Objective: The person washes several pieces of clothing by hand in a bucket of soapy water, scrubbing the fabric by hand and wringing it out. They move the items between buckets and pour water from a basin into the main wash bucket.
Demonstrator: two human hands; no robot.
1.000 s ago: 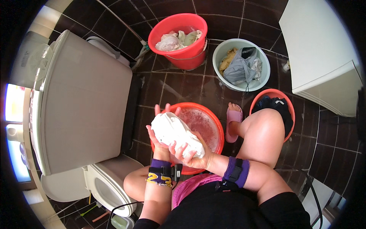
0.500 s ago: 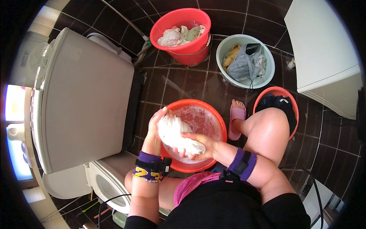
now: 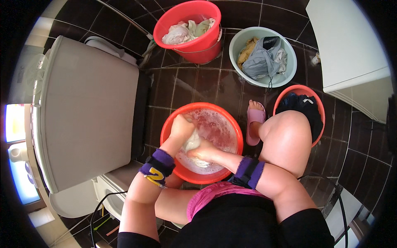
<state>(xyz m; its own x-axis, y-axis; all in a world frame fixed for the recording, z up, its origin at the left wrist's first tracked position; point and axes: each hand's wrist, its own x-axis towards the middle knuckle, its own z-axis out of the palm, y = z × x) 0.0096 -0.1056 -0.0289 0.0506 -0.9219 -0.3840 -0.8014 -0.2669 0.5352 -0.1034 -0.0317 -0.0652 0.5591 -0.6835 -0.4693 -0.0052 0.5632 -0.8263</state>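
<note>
Red tubs: three, namely the soapy basin (image 3: 231, 124), the bucket of laundry (image 3: 188, 10) and the basin of dark clothes (image 3: 316, 97)
Pale green basins (image 3: 289, 68): one
Pink slippers (image 3: 254, 124): one
Purple wristbands: two (image 3: 159, 163) (image 3: 248, 171)
Hands: two (image 3: 182, 126) (image 3: 202, 152)
White cloths (image 3: 192, 142) in hands: one

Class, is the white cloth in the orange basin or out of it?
In: both hands press the white cloth down into the orange basin's suds.

A white cloth (image 3: 192, 142) sits in the orange-red basin (image 3: 231, 124) (foamy pinkish water) on dark brown tiles (image 3: 198, 84).
</note>
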